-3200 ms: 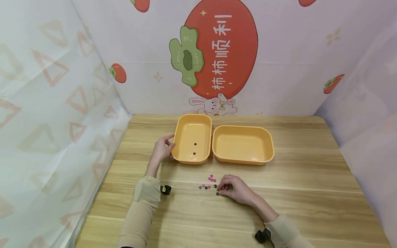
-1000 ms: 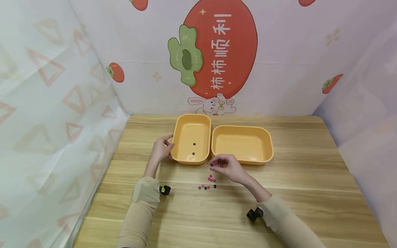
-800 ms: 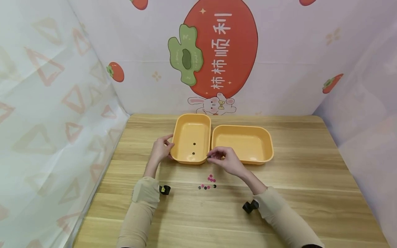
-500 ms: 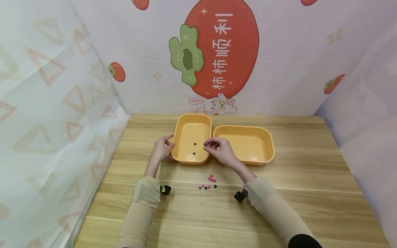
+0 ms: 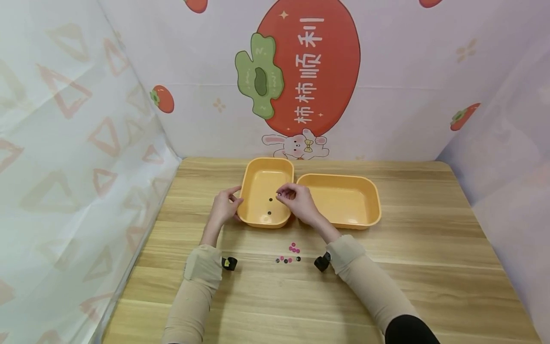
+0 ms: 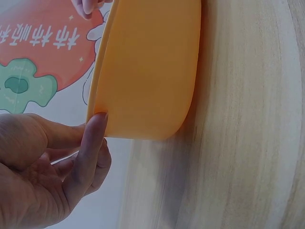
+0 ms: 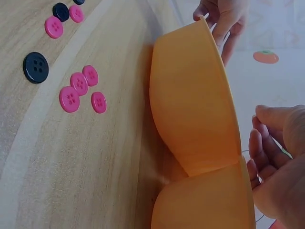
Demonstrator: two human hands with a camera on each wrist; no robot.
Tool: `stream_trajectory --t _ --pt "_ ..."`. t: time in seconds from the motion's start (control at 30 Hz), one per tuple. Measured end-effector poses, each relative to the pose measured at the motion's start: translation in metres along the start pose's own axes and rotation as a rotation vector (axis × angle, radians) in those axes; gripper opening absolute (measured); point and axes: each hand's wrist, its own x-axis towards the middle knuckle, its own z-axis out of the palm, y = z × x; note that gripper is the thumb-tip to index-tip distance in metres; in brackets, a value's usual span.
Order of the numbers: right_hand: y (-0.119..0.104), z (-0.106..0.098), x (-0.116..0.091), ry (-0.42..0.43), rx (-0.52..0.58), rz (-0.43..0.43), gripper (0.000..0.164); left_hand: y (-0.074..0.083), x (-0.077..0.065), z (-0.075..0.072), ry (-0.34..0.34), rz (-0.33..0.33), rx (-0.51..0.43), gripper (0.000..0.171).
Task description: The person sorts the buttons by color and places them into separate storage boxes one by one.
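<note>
My left hand pinches the left rim of the upright-standing yellow plastic box; in the left wrist view, a finger and thumb close on the corner of that box. Inside it lie two black buttons, one nearer and one farther. Over the right side of this box, my right hand pinches a small black button at its fingertips. In the right wrist view, the right hand hovers above the rim, its button hidden behind the fingers.
A second yellow box stands sideways close on the right. In front of the boxes, several pink buttons and a few black buttons lie loose on the wooden table. A printed cloth hangs behind.
My right hand has picked up a black button from the table, carried it up and left past the rim, and is now over the left box. The left hand stays put.
</note>
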Motion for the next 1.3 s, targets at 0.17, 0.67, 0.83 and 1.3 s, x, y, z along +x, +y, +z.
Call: stream_trajectory --t 0.17,0.67,0.83,1.3 --pt "0.0 0.005 0.004 -0.008 -0.038 -0.017 0.014 0.0 0.0 0.0 -0.008 -0.004 -0.01 0.051" --pt "0.001 0.021 0.014 0.041 -0.224 -0.04 0.01 -0.001 -0.002 0.002 -0.014 -0.025 -0.031 0.052" --pt "0.003 0.022 0.016 0.049 -0.248 -0.035 0.015 -0.002 0.0 0.003 -0.01 -0.019 -0.026 0.052" --pt "0.011 0.015 0.015 0.053 -0.234 -0.07 0.021 -0.002 -0.001 0.001 0.03 0.002 -0.016 0.05"
